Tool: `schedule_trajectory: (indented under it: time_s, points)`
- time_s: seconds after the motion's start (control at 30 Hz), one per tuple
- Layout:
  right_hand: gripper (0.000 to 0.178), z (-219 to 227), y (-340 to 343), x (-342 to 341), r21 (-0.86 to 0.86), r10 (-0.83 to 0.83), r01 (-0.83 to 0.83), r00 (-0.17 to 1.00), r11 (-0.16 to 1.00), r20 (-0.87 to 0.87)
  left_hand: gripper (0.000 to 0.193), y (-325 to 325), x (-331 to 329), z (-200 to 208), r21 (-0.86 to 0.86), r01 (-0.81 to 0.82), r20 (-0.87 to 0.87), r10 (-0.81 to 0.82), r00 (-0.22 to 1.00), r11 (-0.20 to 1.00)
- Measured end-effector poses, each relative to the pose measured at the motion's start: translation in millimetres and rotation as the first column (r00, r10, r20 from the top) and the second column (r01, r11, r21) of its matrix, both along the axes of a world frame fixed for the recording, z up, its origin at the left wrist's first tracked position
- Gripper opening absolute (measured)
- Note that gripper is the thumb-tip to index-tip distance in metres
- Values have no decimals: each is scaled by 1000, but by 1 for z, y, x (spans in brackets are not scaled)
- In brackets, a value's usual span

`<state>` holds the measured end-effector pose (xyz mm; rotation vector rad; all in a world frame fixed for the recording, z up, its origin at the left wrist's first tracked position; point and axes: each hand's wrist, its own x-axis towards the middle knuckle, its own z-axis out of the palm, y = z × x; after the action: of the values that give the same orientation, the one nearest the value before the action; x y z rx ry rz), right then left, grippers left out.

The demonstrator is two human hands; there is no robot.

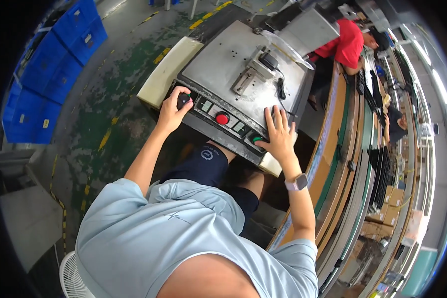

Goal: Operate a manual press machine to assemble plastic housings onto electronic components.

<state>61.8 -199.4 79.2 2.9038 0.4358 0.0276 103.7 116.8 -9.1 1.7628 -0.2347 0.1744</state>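
In front of me stands a machine with a flat metal top [223, 59] and a button panel along its near edge. My left hand [173, 110] is at the panel's left end, its fingers curled around a small rounded black piece [184, 101]; its exact kind cannot be made out. My right hand [281, 139] lies spread at the right end, fingers on the metal top and thumb at a green push button [257, 140]. Between the hands is a red push button [222, 118]. A black power adapter [268, 61] sits in a metal fixture [251, 79], its black cable [281, 89] trailing right.
A grey machine head [308, 32] rises at the far side of the top. Along the right runs a long conveyor bench [333, 149], with a person in red [345, 44] leaning over it and another person [396, 124] beyond. Blue bins [49, 69] are stacked at the left.
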Motion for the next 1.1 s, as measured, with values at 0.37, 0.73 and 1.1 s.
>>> schedule_trajectory:
  time_s: [0.37,0.73,1.1]
  points:
    - [18,81,-2,-48,890,120,439,884,124,-453,46,-90,-30,107,-232,622,-19,-643,766,748]
    - [48,83,-375,-397,426,-908,857,107,291,406,40,-66,-66,40,-333,713,-436,-772,463,616]
    - [59,77,-159,-520,178,-992,982,-84,-66,96,32,-108,-74,37,-276,885,-504,-840,199,375]
